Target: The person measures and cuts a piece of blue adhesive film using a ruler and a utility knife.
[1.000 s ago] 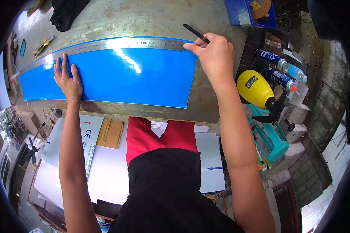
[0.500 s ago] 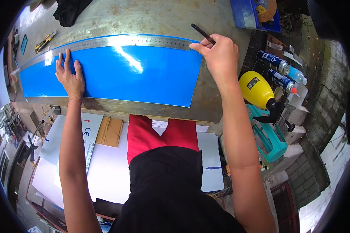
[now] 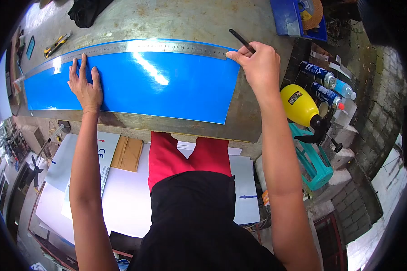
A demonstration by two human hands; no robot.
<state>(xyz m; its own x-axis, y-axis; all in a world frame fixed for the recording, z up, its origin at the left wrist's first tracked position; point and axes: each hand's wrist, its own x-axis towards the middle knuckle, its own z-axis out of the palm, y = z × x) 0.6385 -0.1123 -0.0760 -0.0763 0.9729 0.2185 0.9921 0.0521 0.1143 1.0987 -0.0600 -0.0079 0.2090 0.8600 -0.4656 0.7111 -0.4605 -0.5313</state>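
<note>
A glossy blue sheet (image 3: pixel 135 90) lies on the metal-topped table, and a long steel ruler (image 3: pixel 167 46) runs along its far edge. My left hand (image 3: pixel 86 87) rests on the sheet with fingers spread, the longest fingertips touching the ruler. At the ruler's right end is my right hand (image 3: pixel 260 63), closed around a black pen (image 3: pixel 241 39). The pen's upper end points up and left; its tip is hidden by the hand. Thumb and fingertips are at the sheet's far right corner, close to the ruler's end.
A yellow utility knife (image 3: pixel 56 46) lies beyond the ruler at left, with a black cloth (image 3: pixel 87 12) farther back. At right are a blue bin (image 3: pixel 285 18), spray cans (image 3: pixel 318 73), a yellow spray bottle (image 3: pixel 299 105) and a teal stool (image 3: pixel 319 169). Boards (image 3: pixel 122 194) lie below the table edge.
The sheet, ruler and both hands appear slightly farther right in the view, as does the knife. The hold on the pen and the left hand's spread pose look the same.
</note>
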